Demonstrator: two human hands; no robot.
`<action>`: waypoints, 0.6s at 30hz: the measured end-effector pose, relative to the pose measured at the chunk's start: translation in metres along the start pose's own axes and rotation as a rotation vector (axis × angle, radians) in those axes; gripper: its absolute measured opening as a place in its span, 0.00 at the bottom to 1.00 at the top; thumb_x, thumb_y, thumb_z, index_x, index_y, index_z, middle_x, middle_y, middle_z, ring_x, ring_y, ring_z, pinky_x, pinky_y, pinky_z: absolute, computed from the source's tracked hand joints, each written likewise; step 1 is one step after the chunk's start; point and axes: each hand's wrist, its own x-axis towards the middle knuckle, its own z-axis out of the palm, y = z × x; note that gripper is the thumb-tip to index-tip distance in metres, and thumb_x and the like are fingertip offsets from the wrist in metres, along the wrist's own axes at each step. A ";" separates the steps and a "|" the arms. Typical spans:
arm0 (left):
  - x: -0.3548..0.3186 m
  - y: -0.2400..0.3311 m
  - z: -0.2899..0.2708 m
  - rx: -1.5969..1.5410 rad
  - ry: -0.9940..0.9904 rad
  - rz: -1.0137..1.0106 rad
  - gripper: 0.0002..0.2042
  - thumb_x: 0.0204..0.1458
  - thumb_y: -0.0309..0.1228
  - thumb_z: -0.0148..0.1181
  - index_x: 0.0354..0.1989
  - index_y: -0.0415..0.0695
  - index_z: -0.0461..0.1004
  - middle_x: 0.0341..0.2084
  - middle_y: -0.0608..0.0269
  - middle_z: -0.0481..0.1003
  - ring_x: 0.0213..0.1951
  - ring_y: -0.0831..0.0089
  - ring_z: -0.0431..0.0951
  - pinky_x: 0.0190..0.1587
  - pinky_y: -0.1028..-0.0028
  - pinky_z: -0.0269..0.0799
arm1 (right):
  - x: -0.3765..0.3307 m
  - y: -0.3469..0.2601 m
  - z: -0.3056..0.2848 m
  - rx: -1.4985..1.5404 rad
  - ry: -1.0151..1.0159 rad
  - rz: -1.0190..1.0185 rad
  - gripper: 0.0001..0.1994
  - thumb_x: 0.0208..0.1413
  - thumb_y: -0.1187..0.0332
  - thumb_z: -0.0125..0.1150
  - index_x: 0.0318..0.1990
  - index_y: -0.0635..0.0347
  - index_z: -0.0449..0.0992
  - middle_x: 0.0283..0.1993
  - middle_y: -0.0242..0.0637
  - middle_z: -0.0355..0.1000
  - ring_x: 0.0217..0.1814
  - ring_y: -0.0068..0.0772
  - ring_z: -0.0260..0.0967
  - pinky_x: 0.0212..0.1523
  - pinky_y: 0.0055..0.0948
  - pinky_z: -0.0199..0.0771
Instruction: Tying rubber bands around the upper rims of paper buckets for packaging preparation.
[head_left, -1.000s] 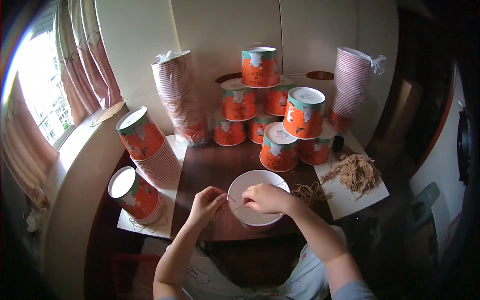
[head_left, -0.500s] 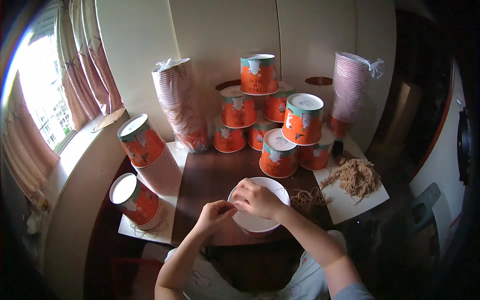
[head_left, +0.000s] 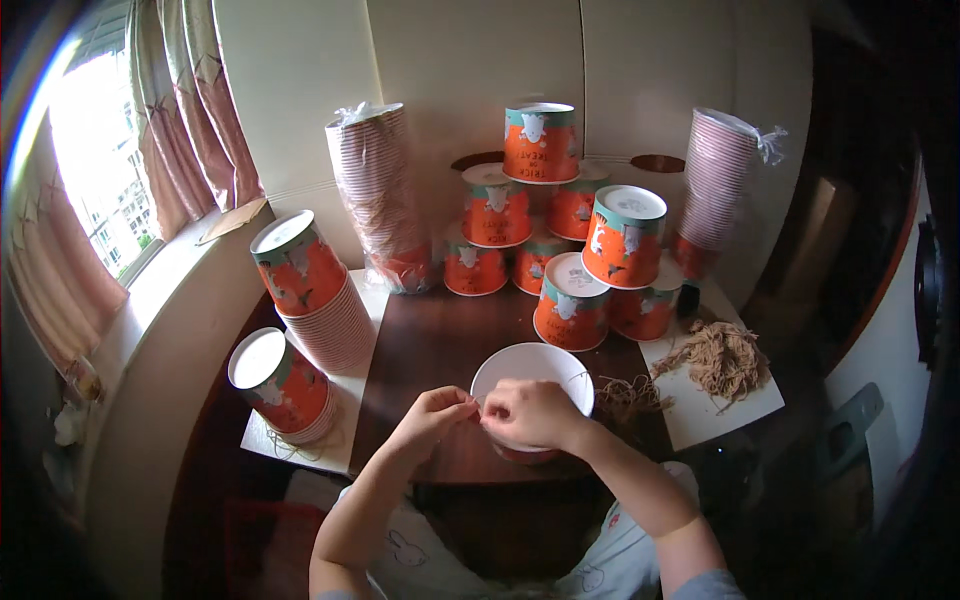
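Observation:
An open paper bucket (head_left: 535, 368), white inside and orange outside, stands upright at the near edge of the dark wooden table (head_left: 430, 345). My left hand (head_left: 437, 412) and my right hand (head_left: 530, 412) meet at its near rim, fingertips pinched together on a thin piece of twine (head_left: 478, 408) that is barely visible. My right hand rests over the rim and hides part of it. A thin strand (head_left: 581, 382) runs along the bucket's right side toward loose twine (head_left: 625, 393) on the table.
Several upside-down orange buckets (head_left: 572, 300) are stacked in a pyramid behind. Tall wrapped bucket stacks stand at back left (head_left: 378, 195) and back right (head_left: 715, 190). Two shorter stacks (head_left: 310, 290) sit left on white boards. A heap of twine (head_left: 722, 358) lies right. A window (head_left: 95, 170) is at left.
The view has tilted down slightly. Both hands have drawn closer together at the bucket's near rim, and the left hand now pinches right beside the right.

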 end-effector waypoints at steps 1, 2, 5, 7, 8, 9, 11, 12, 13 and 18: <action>0.000 0.001 -0.001 -0.027 -0.002 -0.029 0.04 0.48 0.28 0.54 0.27 0.40 0.70 0.24 0.69 0.71 0.29 0.83 0.68 0.32 0.85 0.63 | -0.002 -0.004 0.004 0.003 -0.056 -0.042 0.08 0.43 0.61 0.54 0.22 0.53 0.73 0.27 0.32 0.68 0.29 0.36 0.68 0.29 0.34 0.68; -0.001 0.002 -0.002 -0.054 -0.004 -0.059 0.06 0.48 0.30 0.53 0.27 0.40 0.70 0.24 0.69 0.71 0.31 0.83 0.68 0.36 0.83 0.64 | -0.004 -0.011 0.005 -0.058 -0.107 -0.093 0.07 0.43 0.61 0.54 0.23 0.52 0.73 0.28 0.32 0.68 0.32 0.35 0.68 0.31 0.33 0.69; -0.004 0.004 -0.003 0.082 -0.016 -0.016 0.04 0.47 0.28 0.54 0.27 0.40 0.70 0.24 0.70 0.70 0.30 0.83 0.68 0.35 0.83 0.64 | -0.008 -0.010 0.017 -0.198 -0.141 -0.176 0.07 0.43 0.60 0.54 0.24 0.51 0.74 0.29 0.32 0.68 0.34 0.35 0.68 0.33 0.34 0.69; -0.007 0.005 -0.005 0.180 -0.011 0.020 0.04 0.46 0.26 0.55 0.26 0.39 0.70 0.24 0.69 0.71 0.31 0.83 0.68 0.35 0.82 0.64 | -0.002 -0.003 0.015 -0.049 -0.087 -0.121 0.07 0.44 0.61 0.55 0.25 0.52 0.73 0.29 0.33 0.68 0.34 0.36 0.68 0.34 0.34 0.69; -0.007 0.003 -0.008 0.212 -0.045 0.063 0.03 0.46 0.25 0.55 0.27 0.39 0.69 0.25 0.69 0.71 0.31 0.83 0.69 0.35 0.82 0.65 | 0.002 0.000 0.011 0.033 -0.039 -0.076 0.07 0.44 0.61 0.55 0.25 0.53 0.73 0.30 0.34 0.68 0.34 0.37 0.67 0.34 0.34 0.68; -0.006 0.002 -0.008 0.243 -0.080 0.109 0.04 0.45 0.24 0.55 0.28 0.38 0.68 0.25 0.68 0.71 0.32 0.83 0.69 0.35 0.81 0.66 | 0.005 -0.002 0.001 0.074 0.052 -0.069 0.06 0.43 0.65 0.58 0.29 0.54 0.71 0.31 0.35 0.69 0.36 0.38 0.67 0.35 0.34 0.68; -0.004 -0.001 -0.007 0.239 -0.090 0.147 0.05 0.45 0.23 0.54 0.31 0.38 0.67 0.26 0.66 0.71 0.33 0.82 0.70 0.36 0.81 0.66 | 0.008 0.012 0.012 0.155 0.064 -0.078 0.08 0.42 0.67 0.59 0.30 0.56 0.69 0.31 0.37 0.69 0.36 0.38 0.68 0.36 0.34 0.68; -0.004 -0.001 -0.007 0.238 -0.108 0.184 0.07 0.46 0.22 0.53 0.33 0.38 0.66 0.26 0.65 0.71 0.33 0.81 0.70 0.36 0.80 0.66 | 0.010 0.014 0.015 0.236 0.082 -0.082 0.09 0.41 0.68 0.60 0.31 0.57 0.68 0.31 0.38 0.70 0.36 0.38 0.68 0.36 0.34 0.68; -0.004 -0.001 -0.006 0.237 -0.109 0.183 0.07 0.46 0.22 0.53 0.33 0.38 0.66 0.26 0.65 0.71 0.33 0.81 0.70 0.36 0.80 0.66 | 0.010 0.015 0.017 0.236 0.082 -0.080 0.09 0.41 0.68 0.60 0.31 0.57 0.68 0.31 0.38 0.70 0.36 0.38 0.68 0.36 0.34 0.68; -0.008 0.003 -0.007 0.074 -0.107 0.107 0.09 0.46 0.21 0.52 0.36 0.39 0.62 0.29 0.62 0.71 0.35 0.79 0.71 0.38 0.81 0.65 | 0.010 0.007 0.019 0.295 0.012 0.052 0.09 0.41 0.72 0.60 0.31 0.58 0.66 0.29 0.39 0.71 0.33 0.37 0.70 0.34 0.32 0.69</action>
